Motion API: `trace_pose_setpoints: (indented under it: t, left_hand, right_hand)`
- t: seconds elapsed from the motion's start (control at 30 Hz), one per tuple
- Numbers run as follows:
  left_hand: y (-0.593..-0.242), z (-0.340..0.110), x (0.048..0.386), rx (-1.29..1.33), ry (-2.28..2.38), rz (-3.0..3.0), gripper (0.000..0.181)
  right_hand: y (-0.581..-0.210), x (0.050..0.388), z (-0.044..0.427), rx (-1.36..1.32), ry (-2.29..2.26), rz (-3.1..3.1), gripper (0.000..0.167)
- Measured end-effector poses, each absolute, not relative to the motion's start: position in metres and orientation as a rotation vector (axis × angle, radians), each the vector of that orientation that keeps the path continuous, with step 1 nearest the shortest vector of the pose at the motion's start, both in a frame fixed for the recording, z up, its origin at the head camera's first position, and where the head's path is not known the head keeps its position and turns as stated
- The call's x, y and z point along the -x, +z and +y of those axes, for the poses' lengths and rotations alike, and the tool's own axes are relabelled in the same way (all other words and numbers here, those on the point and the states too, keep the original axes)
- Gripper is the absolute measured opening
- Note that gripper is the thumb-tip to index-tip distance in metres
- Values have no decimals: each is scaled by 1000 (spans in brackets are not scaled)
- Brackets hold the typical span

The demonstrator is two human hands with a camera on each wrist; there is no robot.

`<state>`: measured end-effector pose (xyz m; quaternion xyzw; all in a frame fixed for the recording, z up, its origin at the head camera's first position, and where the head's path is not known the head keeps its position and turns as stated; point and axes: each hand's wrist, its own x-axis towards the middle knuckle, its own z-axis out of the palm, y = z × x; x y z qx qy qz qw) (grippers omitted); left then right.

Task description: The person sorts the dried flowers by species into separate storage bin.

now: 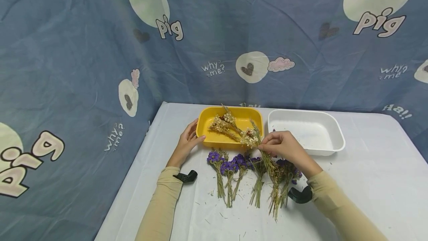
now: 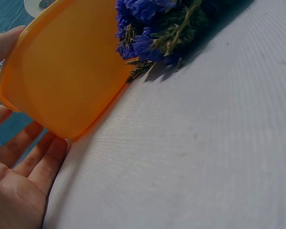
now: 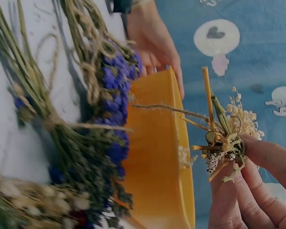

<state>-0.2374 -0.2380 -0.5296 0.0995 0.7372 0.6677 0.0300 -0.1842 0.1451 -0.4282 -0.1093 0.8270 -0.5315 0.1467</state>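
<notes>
My left hand (image 1: pixel 187 142) holds the left end of a yellow plastic tub (image 1: pixel 217 145). Its thumb lies at the rim and its fingers spread along the outer wall, as the left wrist view shows. With thumb and fingertips, my right hand (image 1: pixel 284 145) pinches a small bunch of dried flowers (image 3: pixel 221 143) by its stems, above the tub's front right corner. Cut stem ends and a loose strand of twine (image 3: pixel 169 109) stick out towards the right wrist camera. Inside the tub lie cream dried flowers (image 1: pixel 220 125) with straw-coloured stems.
Several tied bunches with purple flowers (image 1: pixel 230 166) lie in front of the yellow tub, stems towards me. A white tub (image 1: pixel 311 129) stands to its right. Bits of stem are scattered on the white tabletop (image 1: pixel 214 230). A printed blue cloth (image 1: pixel 207 29) hangs behind and at the left.
</notes>
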Motion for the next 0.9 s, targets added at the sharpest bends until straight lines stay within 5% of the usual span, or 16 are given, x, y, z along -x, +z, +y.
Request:
trace_pose_setpoints:
  t: [0.9]
  left_hand:
    - [-530,-238,238,-335,2073,2261,77]
  right_hand:
    - [-401,257,131,337,-1416,2433,31]
